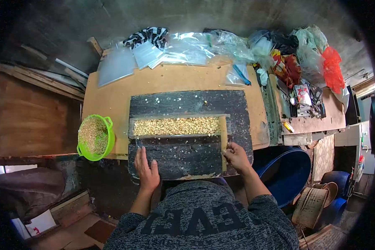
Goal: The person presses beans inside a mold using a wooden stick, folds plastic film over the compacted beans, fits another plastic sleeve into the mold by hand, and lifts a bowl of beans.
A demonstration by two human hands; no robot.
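Observation:
A dark, scuffed board (187, 156) lies in front of me. Across it, a long shallow rectangular frame (175, 116) surrounds a layer of pale chopped nuts or grains (177, 126). My right hand (236, 157) grips the lower part of a narrow wooden strip (223, 135), which stands across the frame's right end. At the board's left front side, my left hand (147, 171) is held with fingers extended and thumb apart, gripping nothing. Whether its fingertips touch the board I cannot tell.
A green plastic basket (110, 139) with more pale bits sits at the left table edge. Clear plastic sheets (116, 66) and bags line the back of the table (175, 77). Tools in a box (306, 102) stand to the right, above a large blue tub (285, 175).

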